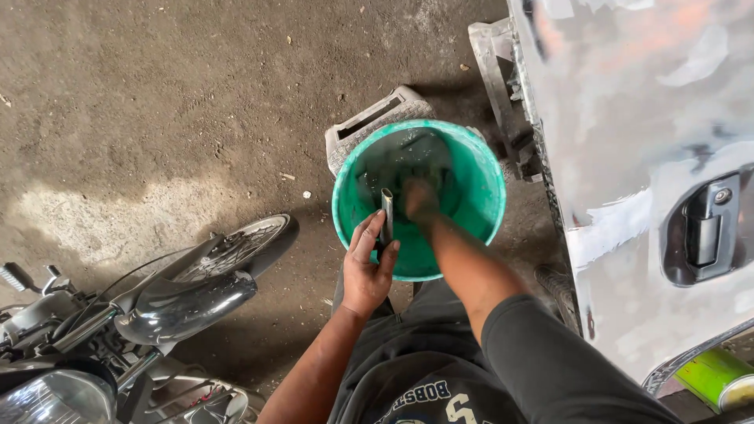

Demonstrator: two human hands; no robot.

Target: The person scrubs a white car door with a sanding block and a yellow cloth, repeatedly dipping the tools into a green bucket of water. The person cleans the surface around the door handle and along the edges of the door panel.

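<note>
A green plastic bucket (479, 169) stands on the ground in front of me, with murky water inside. My left hand (367, 267) grips a narrow grey metal piece (386, 210) upright at the bucket's near rim. My right hand (420, 198) reaches down into the bucket and is under the water; whether its fingers hold anything there cannot be made out. Both arms come up from the bottom of the view over my dark trousers and shirt.
A grey plastic crate (369, 126) lies behind the bucket. A sanded, primed vehicle door (628, 141) with a black handle (707, 228) fills the right side. A motorcycle (157, 306) with front wheel and mudguard stands at the lower left. A green can (719, 377) sits at the bottom right.
</note>
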